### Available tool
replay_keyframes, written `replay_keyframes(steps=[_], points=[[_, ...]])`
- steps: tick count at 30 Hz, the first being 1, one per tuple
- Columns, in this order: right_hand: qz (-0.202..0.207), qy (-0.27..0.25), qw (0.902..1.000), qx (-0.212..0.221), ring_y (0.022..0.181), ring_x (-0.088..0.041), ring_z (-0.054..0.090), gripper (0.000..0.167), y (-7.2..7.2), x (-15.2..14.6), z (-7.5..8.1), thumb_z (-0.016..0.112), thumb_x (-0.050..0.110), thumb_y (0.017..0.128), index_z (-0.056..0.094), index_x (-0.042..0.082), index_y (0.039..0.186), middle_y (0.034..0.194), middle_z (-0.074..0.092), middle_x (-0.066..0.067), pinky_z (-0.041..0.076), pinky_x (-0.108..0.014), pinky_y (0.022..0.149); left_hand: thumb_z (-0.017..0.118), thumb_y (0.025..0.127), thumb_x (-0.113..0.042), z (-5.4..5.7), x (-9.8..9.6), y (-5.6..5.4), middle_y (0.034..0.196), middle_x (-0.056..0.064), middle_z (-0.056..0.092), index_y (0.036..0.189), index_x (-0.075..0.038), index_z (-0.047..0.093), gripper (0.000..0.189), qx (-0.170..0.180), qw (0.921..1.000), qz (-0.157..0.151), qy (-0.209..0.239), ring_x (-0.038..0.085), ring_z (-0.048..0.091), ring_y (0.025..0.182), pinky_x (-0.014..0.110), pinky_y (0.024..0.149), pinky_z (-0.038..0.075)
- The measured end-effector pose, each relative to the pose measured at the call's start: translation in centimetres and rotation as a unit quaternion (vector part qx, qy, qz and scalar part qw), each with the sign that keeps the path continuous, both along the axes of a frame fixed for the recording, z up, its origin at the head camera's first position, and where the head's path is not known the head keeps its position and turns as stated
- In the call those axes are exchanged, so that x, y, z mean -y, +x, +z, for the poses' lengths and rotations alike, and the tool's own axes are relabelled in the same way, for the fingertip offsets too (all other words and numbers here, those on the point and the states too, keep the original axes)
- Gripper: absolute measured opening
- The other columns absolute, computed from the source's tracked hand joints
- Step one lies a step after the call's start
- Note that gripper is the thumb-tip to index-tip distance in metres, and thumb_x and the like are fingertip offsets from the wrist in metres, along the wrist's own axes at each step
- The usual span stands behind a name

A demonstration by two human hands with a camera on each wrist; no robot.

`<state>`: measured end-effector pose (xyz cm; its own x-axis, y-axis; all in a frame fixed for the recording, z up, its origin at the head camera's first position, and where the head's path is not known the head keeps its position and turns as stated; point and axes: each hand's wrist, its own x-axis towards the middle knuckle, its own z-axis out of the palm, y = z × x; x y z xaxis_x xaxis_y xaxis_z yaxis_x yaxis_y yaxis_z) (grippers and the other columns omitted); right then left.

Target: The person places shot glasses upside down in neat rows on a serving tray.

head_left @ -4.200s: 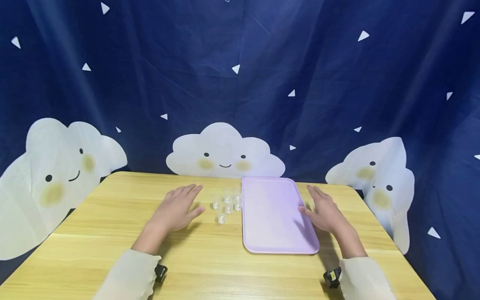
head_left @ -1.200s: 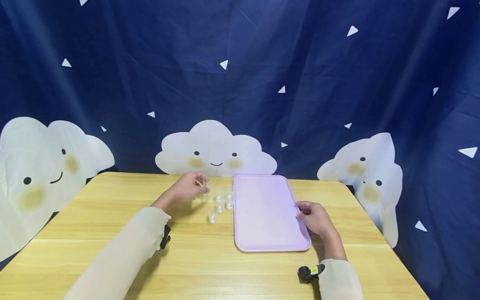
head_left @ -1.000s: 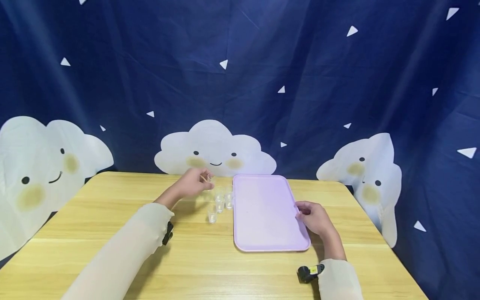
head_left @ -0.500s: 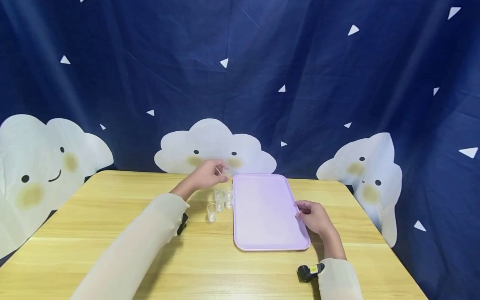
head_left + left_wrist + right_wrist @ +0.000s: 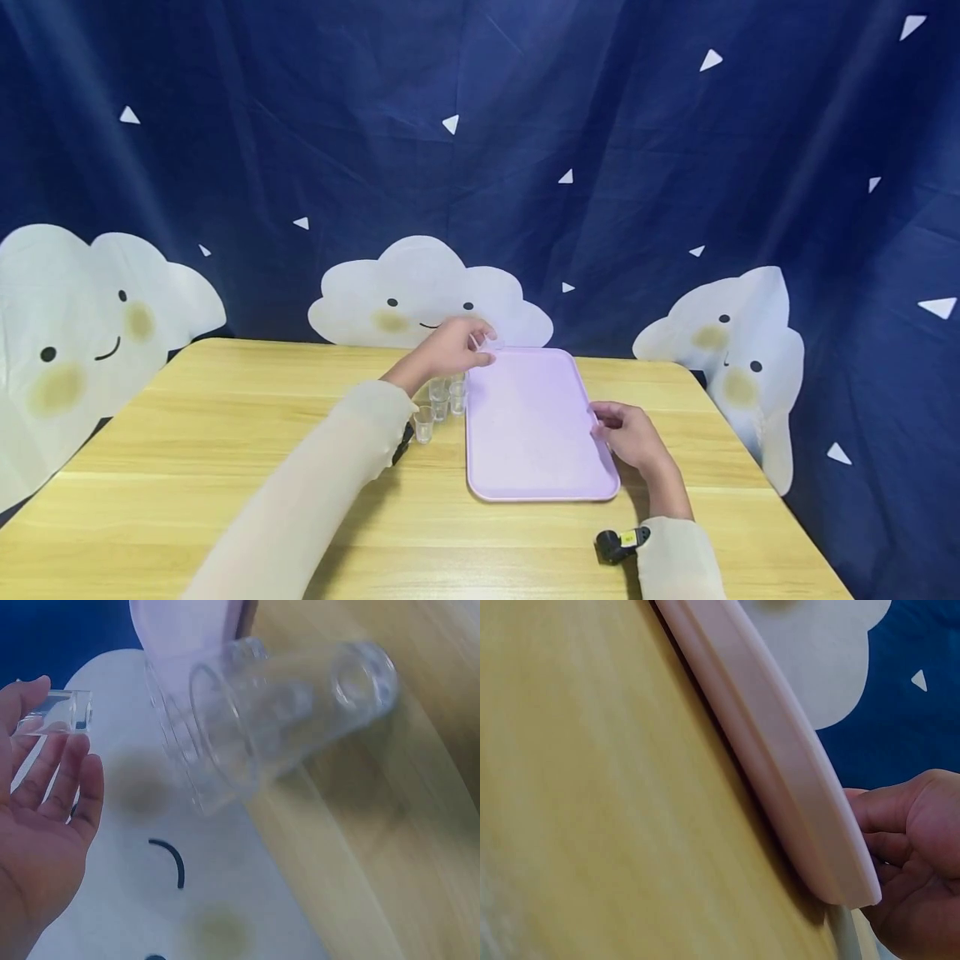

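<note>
My left hand [image 5: 453, 346] pinches a small clear shot glass [image 5: 491, 342] above the far left corner of the lilac tray [image 5: 540, 433]. In the left wrist view that shot glass [image 5: 64, 712] lies sideways between thumb and fingers, its thick base pointing away from the palm. Several more clear shot glasses [image 5: 423, 427] stand grouped on the table by the tray's left edge, beneath the left forearm. My right hand [image 5: 633, 437] grips the tray's right edge, fingers at the rim. From the right wrist, the tray's side wall [image 5: 780, 750] partly hides those fingers.
A light wooden table [image 5: 225, 467] carries everything. Behind it hangs a dark blue curtain [image 5: 375, 125] with white clouds and triangles. Black wrist cameras sit at both sleeves, the right one [image 5: 621, 546] low over the table.
My left hand has picked a shot glass from the group and carried it up and rightward to the tray's far corner. My right hand moved onto the tray's edge earlier and has stayed there.
</note>
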<state>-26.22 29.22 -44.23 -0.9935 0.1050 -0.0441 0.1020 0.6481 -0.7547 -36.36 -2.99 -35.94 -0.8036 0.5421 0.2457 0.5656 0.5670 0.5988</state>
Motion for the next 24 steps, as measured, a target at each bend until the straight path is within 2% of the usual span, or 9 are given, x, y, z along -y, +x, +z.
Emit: replay_keyframes(steps=[10, 16, 24], points=[[-0.004, -0.005, 1.0, 0.005, 0.106, -0.028, 0.059, 0.039, 0.0, 0.0, 0.0, 0.062, 0.001, 0.097, 0.063, 0.004, 0.137, 0.124, 0.067, -0.015, 0.053, -0.044, 0.095, 0.077, 0.088, -0.015, 0.0, -2.9, -0.1, 0.105, 0.012, 0.072, 0.125, -0.005, 0.071, 0.039, -0.04, 0.9981, -0.04, -0.022, 0.022, 0.066, 0.092, 0.032, 0.086, 0.053], [-0.005, -0.006, 1.0, 0.005, 0.107, -0.028, 0.059, 0.039, 0.1, 0.0, 0.1, 0.062, 0.0, 0.098, 0.063, 0.004, 0.137, 0.124, 0.067, -0.015, 0.053, -0.045, 0.096, 0.074, 0.089, -0.016, -0.1, -4.9, -0.1, 0.111, 0.016, 0.072, 0.127, -0.005, 0.07, 0.04, -0.032, 0.9973, -0.057, -0.034, 0.024, 0.065, 0.099, 0.034, 0.091, 0.052], [-0.002, -0.011, 0.9999, -0.004, 0.105, -0.028, 0.06, 0.04, -0.2, -0.1, -0.1, 0.062, -0.001, 0.097, 0.064, 0.003, 0.136, 0.124, 0.068, -0.016, 0.055, -0.041, 0.092, 0.074, 0.09, -0.017, -1.0, -6.9, 0.0, 0.109, 0.015, 0.074, 0.129, -0.006, 0.07, 0.041, -0.038, 0.9958, -0.059, -0.059, 0.023, 0.066, 0.094, 0.033, 0.089, 0.052]])
